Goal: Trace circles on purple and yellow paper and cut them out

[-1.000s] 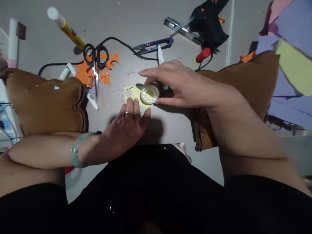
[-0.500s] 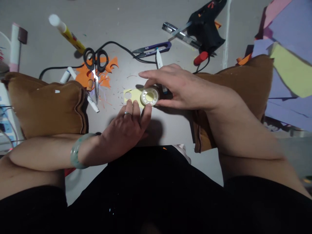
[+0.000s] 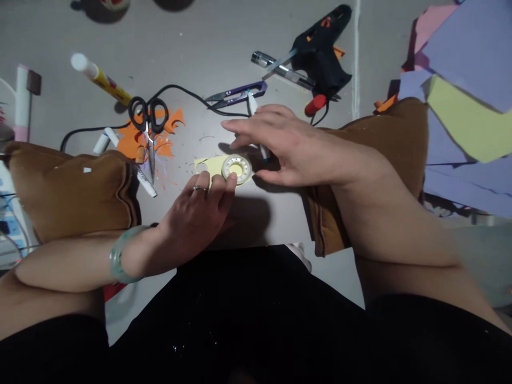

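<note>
One white ring (image 3: 237,160) shows yellow paper (image 3: 216,164) within.

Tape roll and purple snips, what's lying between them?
In the head view, black cord and parts of the white marker and right hand lie between the tape roll and snips.

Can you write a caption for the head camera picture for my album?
Left hand on a white ring over yellow paper, right hand open beside it.
</note>
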`<state>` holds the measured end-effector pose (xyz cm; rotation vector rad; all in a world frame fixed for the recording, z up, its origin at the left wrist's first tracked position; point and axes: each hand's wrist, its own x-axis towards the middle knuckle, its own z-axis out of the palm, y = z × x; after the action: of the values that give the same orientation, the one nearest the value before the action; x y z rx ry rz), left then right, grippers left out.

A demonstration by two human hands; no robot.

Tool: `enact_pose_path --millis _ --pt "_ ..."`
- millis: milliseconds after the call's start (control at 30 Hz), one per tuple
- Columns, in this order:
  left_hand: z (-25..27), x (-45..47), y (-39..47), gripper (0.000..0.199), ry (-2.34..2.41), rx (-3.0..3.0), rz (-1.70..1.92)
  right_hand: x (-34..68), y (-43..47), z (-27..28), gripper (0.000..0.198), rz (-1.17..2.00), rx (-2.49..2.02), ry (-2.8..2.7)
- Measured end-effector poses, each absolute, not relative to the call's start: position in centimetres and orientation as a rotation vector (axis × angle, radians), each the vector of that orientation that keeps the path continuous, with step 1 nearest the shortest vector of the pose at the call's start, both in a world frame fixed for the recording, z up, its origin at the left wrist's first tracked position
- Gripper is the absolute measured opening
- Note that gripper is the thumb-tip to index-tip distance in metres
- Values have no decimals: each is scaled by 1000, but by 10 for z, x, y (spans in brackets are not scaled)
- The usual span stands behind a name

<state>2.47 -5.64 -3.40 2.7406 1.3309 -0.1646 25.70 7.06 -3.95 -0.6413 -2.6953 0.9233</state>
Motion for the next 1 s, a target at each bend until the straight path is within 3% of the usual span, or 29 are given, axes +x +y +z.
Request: enact_pose_path --millis 233,600,800,1000 --pt "-30 27 -54 68 1358 2818 -214 262 73 -36 78 863 -713 -2711" --pt "-31 26 -58 76 1304 2835 -249 264 75 -50 83 854 -740 -2649" --pt "-29 24 -57 77 1182 2785 -418 265 78 -47 77 882 -760 -2770" --pt "-30 23 -56 84 1258 2807 -323 265 77 -46 64 848 -726 -2685"
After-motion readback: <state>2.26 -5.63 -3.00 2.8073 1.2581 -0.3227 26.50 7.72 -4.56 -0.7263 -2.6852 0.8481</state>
